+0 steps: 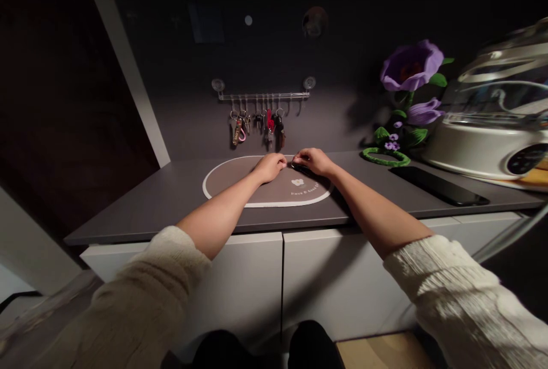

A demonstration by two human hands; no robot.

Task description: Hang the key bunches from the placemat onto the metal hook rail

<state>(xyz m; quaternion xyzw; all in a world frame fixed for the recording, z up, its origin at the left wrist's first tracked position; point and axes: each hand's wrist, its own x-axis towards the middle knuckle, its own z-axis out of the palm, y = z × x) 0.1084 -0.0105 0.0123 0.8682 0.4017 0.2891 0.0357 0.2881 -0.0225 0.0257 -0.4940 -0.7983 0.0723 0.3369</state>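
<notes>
Over a brown oval mat (240,177) with a white rim, my left hand (270,167) has its fingers curled closed near the back edge; anything between them is too small to make out. Just to its right, my right hand (312,160) is pinched closed at a small dark object, which looks like a key or ring and is mostly hidden. The two hands are close but apart. Behind them, several bunches of keys (270,123) hang from a clear hook rail (263,96) on the wall.
A black phone (439,185) lies on the grey counter (171,200) at the right. Behind it stand purple knitted flowers (411,69) with a green ring base and a white appliance (475,149). White cabinet doors (244,277) are below.
</notes>
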